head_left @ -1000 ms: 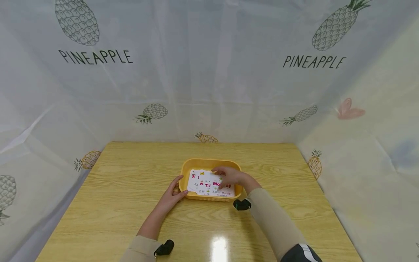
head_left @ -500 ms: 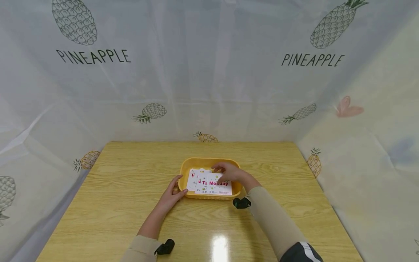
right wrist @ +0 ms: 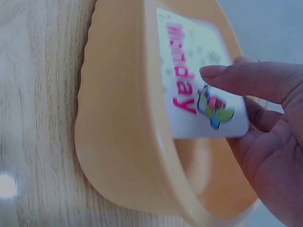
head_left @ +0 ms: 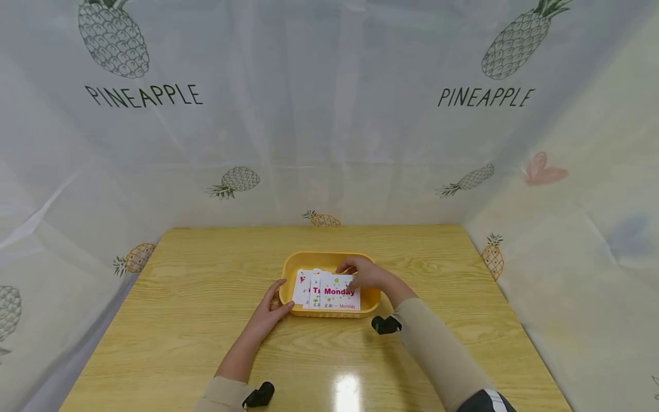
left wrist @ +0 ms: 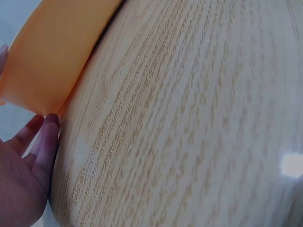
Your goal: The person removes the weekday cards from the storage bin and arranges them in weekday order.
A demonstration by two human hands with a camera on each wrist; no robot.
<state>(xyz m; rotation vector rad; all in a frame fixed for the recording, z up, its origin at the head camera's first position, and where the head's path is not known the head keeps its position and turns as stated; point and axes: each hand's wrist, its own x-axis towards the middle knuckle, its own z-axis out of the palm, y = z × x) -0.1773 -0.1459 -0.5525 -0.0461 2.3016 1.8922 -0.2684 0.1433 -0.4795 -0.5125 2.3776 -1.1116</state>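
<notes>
Pale cloth printed with pineapples and the word PINEAPPLE (head_left: 144, 95) is hung behind and to both sides of a light wooden table (head_left: 195, 297). At the middle of the table a shallow yellow tray (head_left: 329, 258) is set, and several white word cards are stacked in it, fanned so that their left edges show. The top card (head_left: 340, 292) is printed "Monday" in red and is seen again in the right wrist view (right wrist: 194, 80), tilted up above the tray's inner wall (right wrist: 128, 94).

The right hand (head_left: 366, 274) is placed over the far right part of the tray, and the Monday card is pinched at its right end between the thumb (right wrist: 251, 78) on its face and the fingers beneath it. The left hand (head_left: 270, 312) is laid on the table at the tray's near left corner, its fingers relaxed and nothing grasped; its fingertips (left wrist: 47, 125) are seen touching the tray's outer wall (left wrist: 52, 52). A small black device (head_left: 386, 325) is worn at the right wrist, and another (head_left: 259, 395) at the left.
</notes>
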